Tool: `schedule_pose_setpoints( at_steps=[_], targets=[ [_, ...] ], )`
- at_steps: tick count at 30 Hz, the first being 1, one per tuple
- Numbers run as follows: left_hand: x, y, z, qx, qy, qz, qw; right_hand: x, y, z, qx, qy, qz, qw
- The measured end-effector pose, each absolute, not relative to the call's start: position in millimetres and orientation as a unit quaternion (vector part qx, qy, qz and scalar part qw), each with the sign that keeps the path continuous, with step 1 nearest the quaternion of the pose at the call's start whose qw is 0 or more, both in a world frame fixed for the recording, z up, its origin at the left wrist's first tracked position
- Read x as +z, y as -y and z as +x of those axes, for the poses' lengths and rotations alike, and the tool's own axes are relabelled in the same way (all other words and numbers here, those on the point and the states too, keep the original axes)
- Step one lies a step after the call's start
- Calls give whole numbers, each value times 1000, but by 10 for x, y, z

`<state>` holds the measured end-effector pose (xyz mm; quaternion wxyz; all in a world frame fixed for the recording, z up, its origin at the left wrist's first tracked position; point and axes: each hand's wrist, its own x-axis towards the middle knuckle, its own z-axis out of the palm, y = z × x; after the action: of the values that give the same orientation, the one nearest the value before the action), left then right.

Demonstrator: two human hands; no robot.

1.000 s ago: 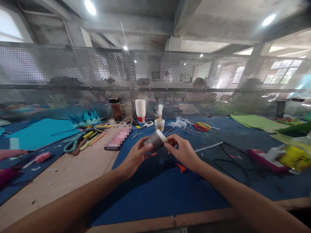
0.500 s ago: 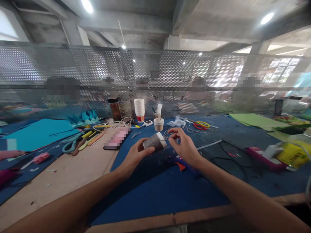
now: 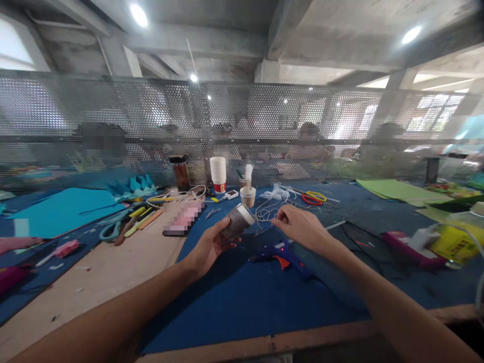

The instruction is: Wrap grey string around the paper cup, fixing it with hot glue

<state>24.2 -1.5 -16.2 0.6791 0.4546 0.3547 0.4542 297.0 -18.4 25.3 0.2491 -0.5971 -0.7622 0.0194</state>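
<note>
My left hand (image 3: 207, 248) is closed around a grey paper cup (image 3: 236, 222) wrapped in string, held tilted above the blue mat. A little to the right of the cup's rim, my right hand (image 3: 299, 228) is pinched on the thin grey string (image 3: 266, 214) that runs from the cup toward a loose tangle behind. A blue glue gun (image 3: 282, 253) with an orange trigger lies on the mat just below my right hand.
A stack of white cups (image 3: 218, 173), a brown jar (image 3: 180, 171) and small tubs (image 3: 247, 194) stand by the perforated screen (image 3: 242, 126). Red and yellow scissors (image 3: 313, 197), a phone (image 3: 183, 218), teal scissors (image 3: 110, 228), pens and teal paper (image 3: 64, 209) lie around. People sit beyond the screen.
My right hand has left the cup's rim and moved right, drawing the string out. The glue gun it covered now shows. My left hand kept the cup, tilting it slightly.
</note>
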Motion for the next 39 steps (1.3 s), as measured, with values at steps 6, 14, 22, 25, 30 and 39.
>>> schedule_pose_setpoints(
  at_steps=[6, 14, 22, 25, 30, 39],
  targets=[
    [-219, -85, 210, 501, -364, 444, 647, 127, 541, 3209, 79, 778, -619, 73],
    [-263, -125, 200, 545, -389, 507, 542, -91, 490, 3208, 136, 765, -618, 121],
    [-283, -154, 185, 555, -403, 493, 535, 4, 410, 3171, 408, 628, -543, 381],
    [-295, -152, 185, 550, -404, 510, 524, 144, 427, 3071, 460, 587, -499, 441],
    [-304, -153, 188, 544, -418, 512, 516, 304, 335, 2850, 461, 610, -409, 498],
    [-293, -144, 213, 536, -436, 523, 499, 168, 222, 2779, 294, 645, -500, 498]
  ],
)
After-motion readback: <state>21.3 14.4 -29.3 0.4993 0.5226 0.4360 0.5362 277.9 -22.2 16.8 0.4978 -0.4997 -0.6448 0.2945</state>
